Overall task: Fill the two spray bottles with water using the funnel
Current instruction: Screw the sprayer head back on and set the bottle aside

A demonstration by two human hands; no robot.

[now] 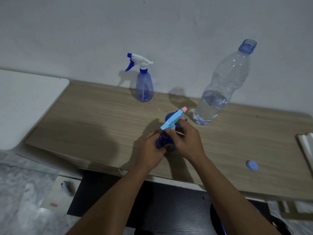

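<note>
My left hand (150, 150) grips the dark blue body of a spray bottle (163, 141) over the middle of the wooden table (84, 119). My right hand (186, 141) pinches its light blue and pink spray head (172, 120) at the neck. A dark blue object, perhaps the funnel (169, 116), shows just behind the head, mostly hidden. A second spray bottle (144, 85) with a white and blue trigger stands upright by the wall. An uncapped clear water bottle (218, 92), about a third full, stands to the right.
A blue bottle cap (252, 165) lies near the table's front right edge. A white surface (25, 102) adjoins the table on the left. White strips (306, 146) lie at the far right edge. A dark stool or bench (152, 209) sits below the table front.
</note>
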